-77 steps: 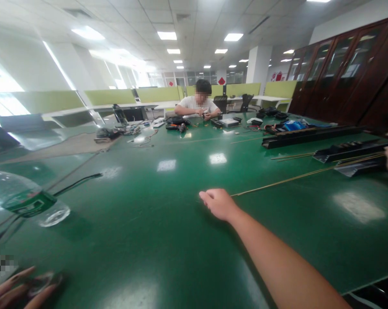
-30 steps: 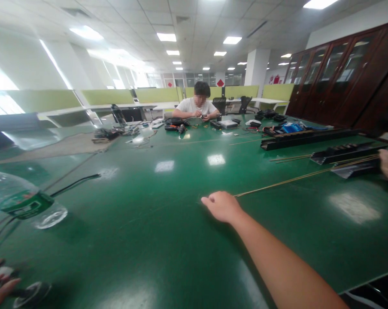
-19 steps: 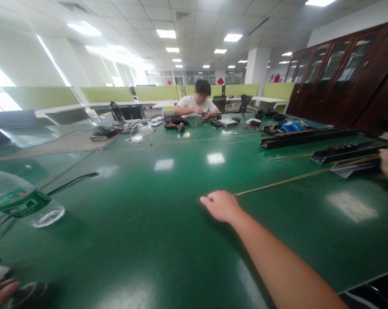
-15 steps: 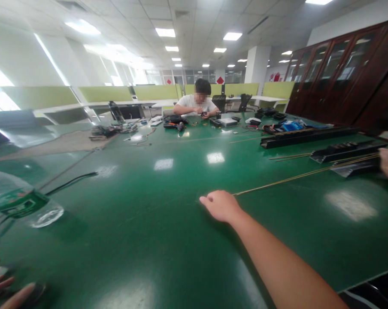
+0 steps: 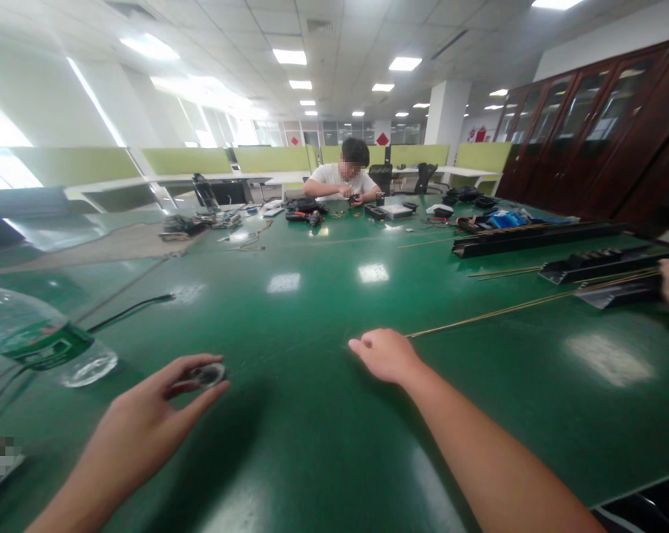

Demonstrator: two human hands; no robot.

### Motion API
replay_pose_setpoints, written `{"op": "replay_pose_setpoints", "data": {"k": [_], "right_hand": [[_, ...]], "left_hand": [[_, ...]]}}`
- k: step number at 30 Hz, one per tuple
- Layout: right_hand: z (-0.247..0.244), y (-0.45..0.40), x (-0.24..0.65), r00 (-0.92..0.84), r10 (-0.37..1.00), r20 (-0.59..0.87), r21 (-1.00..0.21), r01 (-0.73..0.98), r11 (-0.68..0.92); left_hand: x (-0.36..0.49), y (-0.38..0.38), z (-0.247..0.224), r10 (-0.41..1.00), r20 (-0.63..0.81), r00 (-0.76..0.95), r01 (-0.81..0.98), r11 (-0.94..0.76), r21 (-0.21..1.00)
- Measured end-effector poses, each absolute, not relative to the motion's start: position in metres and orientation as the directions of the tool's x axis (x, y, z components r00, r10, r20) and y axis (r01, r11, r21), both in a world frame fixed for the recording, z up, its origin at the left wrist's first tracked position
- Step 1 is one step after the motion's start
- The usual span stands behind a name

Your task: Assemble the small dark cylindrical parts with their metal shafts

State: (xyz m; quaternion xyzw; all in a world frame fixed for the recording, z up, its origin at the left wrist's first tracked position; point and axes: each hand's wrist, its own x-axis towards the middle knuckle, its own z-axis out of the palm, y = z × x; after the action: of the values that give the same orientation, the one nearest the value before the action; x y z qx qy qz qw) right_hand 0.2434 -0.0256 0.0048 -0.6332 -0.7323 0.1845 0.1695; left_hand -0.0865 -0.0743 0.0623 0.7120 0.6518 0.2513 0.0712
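Green bench [image 5: 306,451] w/ R hand [image 5: 387,355] closed on end of thin gold strands [image 5: 490,313] running twd R edge, prob. lt/bendy; L hand [image 5: 138,426] part-open, pinching small round part [image 5: 217,375], prob. stiff, best held by rim, nr near-L corner.

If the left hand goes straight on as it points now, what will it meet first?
Nothing close: the left hand's way looks free over the green table, probably passing beyond the right hand, though depth is unclear.
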Motion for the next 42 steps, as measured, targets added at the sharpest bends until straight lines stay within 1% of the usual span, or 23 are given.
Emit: {"op": "replay_pose_setpoints", "data": {"k": [2, 4, 6, 9, 12, 15, 17, 22, 25, 31, 35, 42], "right_hand": [[0.004, -0.026, 0.244, -0.141, 0.99, 0.025, -0.495, 0.858, 0.135], [0.003, -0.026, 0.244, -0.132, 0.991, 0.038, -0.512, 0.849, 0.133], [0.002, -0.027, 0.244, -0.116, 0.992, 0.047, -0.533, 0.837, 0.123], [-0.001, -0.025, 0.245, -0.096, 0.993, 0.068, -0.575, 0.81, 0.118], [-0.008, -0.022, 0.244, -0.102, 0.989, 0.104, -0.654, 0.742, 0.145], [-0.016, -0.021, 0.241, -0.14, 0.98, 0.144, -0.746, 0.635, 0.201], [-0.019, -0.022, 0.239, -0.175, 0.969, 0.173, -0.78, 0.576, 0.244], [-0.018, -0.028, 0.236, -0.251, 0.942, 0.221, -0.817, 0.48, 0.32], [-0.017, -0.031, 0.236, -0.288, 0.929, 0.231, -0.819, 0.459, 0.346], [-0.014, -0.033, 0.233, -0.3, 0.914, 0.274, -0.797, 0.46, 0.391], [-0.01, -0.034, 0.231, -0.311, 0.893, 0.326, -0.776, 0.452, 0.441], [-0.009, -0.033, 0.233, -0.347, 0.874, 0.339, -0.752, 0.459, 0.474]], "left_hand": [[-0.053, -0.055, 0.061, 0.962, 0.213, 0.172, 0.838, -0.257, 0.481], [-0.019, -0.037, 0.053, 0.921, 0.214, 0.324, 0.761, -0.388, 0.52], [0.007, -0.024, 0.039, 0.87, 0.235, 0.434, 0.692, -0.488, 0.531], [0.022, -0.012, 0.015, 0.81, 0.265, 0.522, 0.624, -0.575, 0.529], [0.017, -0.01, -0.002, 0.776, 0.254, 0.578, 0.602, -0.615, 0.509], [0.01, -0.012, -0.008, 0.768, 0.248, 0.59, 0.608, -0.625, 0.489], [0.009, -0.013, -0.009, 0.769, 0.254, 0.587, 0.605, -0.625, 0.493], [0.014, -0.017, -0.007, 0.816, 0.256, 0.519, 0.59, -0.558, 0.583], [0.015, -0.018, -0.005, 0.839, 0.246, 0.485, 0.582, -0.52, 0.625], [0.016, -0.021, -0.003, 0.823, 0.262, 0.504, 0.54, -0.537, 0.648], [0.017, -0.023, -0.002, 0.797, 0.266, 0.542, 0.516, -0.565, 0.644], [0.018, -0.022, -0.001, 0.78, 0.268, 0.565, 0.516, -0.588, 0.622]]}}
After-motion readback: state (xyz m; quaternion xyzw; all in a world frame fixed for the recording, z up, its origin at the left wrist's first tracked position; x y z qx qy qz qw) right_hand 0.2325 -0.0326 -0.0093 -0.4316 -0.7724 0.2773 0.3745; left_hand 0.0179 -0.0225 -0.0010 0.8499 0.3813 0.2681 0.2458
